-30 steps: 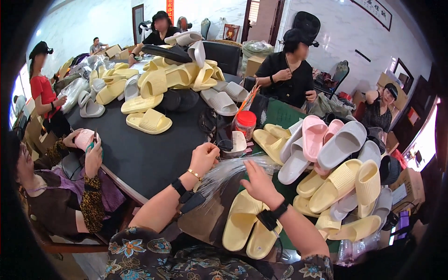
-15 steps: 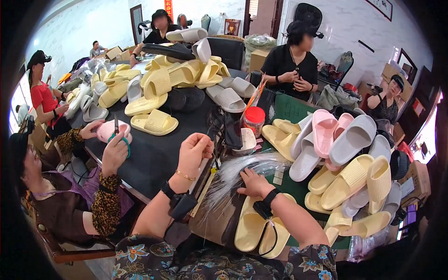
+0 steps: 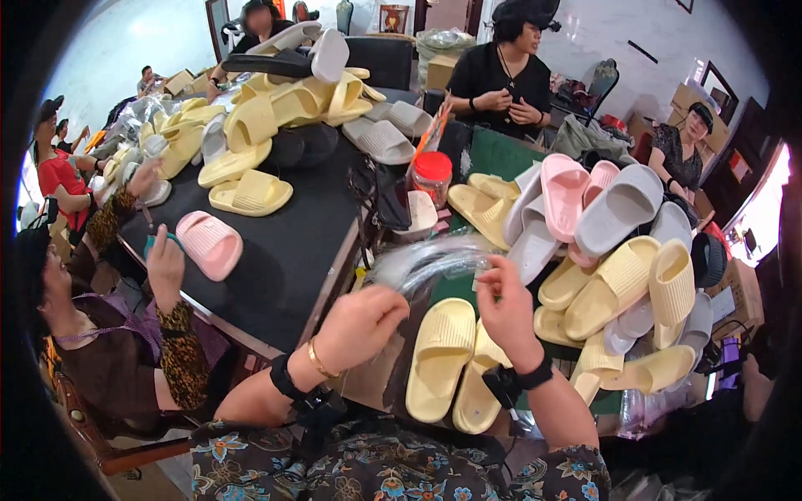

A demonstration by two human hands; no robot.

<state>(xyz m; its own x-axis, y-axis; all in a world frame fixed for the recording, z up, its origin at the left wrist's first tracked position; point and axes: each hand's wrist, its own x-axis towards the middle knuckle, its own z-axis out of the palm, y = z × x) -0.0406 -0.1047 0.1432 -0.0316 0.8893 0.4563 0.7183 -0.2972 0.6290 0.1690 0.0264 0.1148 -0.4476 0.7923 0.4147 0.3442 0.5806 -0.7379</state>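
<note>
My left hand (image 3: 359, 330) is closed, thumb and fingers pressed together. Whatever is between them, if anything, is too fine to make out. Opposite it, my right hand (image 3: 508, 309) is raised with bent fingers, the fingertips closed at the right end of a bundle of clear plastic strands (image 3: 430, 260). The strands arch across between both hands, smeared by motion. Below the hands lies a pair of yellow slippers, the left slipper (image 3: 439, 367) in full view. The right slipper (image 3: 480, 388) is partly covered by my right wrist and its strapped device.
At right rises a heap of yellow, grey and pink slippers (image 3: 614, 288). A red-lidded jar (image 3: 432, 179) and a white tub (image 3: 416, 213) stand beyond the strands. More slippers are piled across the black table (image 3: 288, 230). A co-worker at left holds green-handled scissors (image 3: 159, 242) near a pink slipper (image 3: 210, 245).
My left hand has come down. My right hand, spread over the strands before, is lifted with bent fingers at their end. The left co-worker's pink slipper now lies on the table.
</note>
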